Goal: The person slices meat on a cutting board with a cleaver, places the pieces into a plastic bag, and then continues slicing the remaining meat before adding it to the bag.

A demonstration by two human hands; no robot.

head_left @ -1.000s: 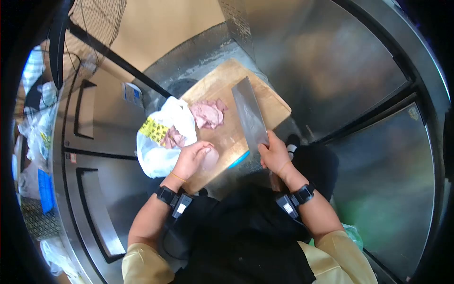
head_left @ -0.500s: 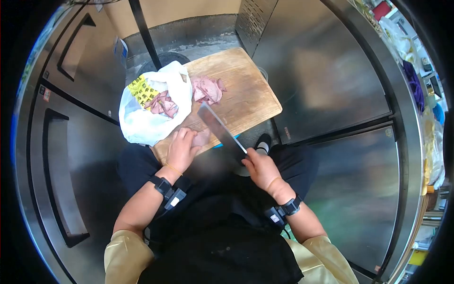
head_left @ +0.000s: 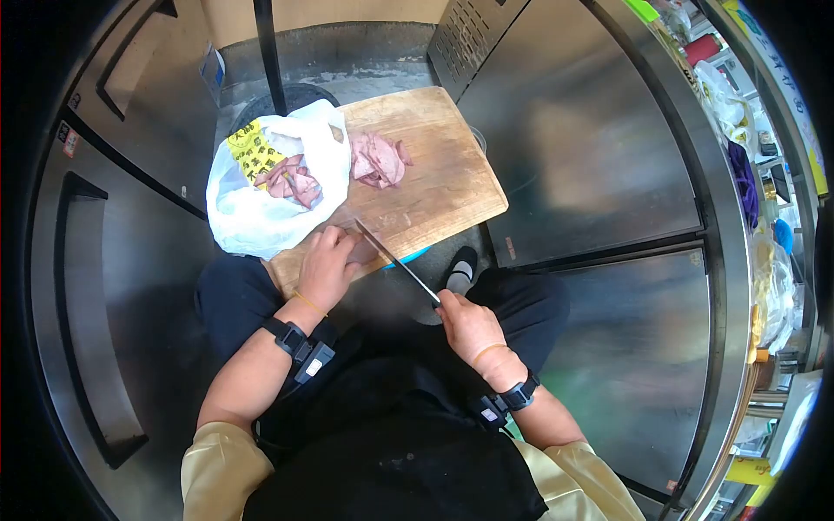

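Observation:
My right hand (head_left: pixel 472 328) is wrapped round the handle of a knife (head_left: pixel 398 262), whose blade stands edge-down at the near edge of the wooden board (head_left: pixel 443 169). Beside the blade, my left hand (head_left: pixel 327 260) presses with bent fingers on a piece of pink meat (head_left: pixel 363 252), partly hidden under them. Farther back on the board lies a pile of sliced meat (head_left: pixel 378 160). A white plastic bag (head_left: pixel 239 217) with a yellow printed part sits on the board's left side, holding more meat slices (head_left: pixel 291 180).
Steel cabinet doors (head_left: pixel 599 148) rise on the right, and others with recessed handles (head_left: pixel 130 286) on the left. A dark round container (head_left: pixel 304 94) and a black pole (head_left: pixel 269 61) are behind the bag. Shelves with bags and goods run along the far right.
The knife has turned from showing its broad side to standing nearly upright, its blade now closer to my left hand. The whole view has shifted slightly.

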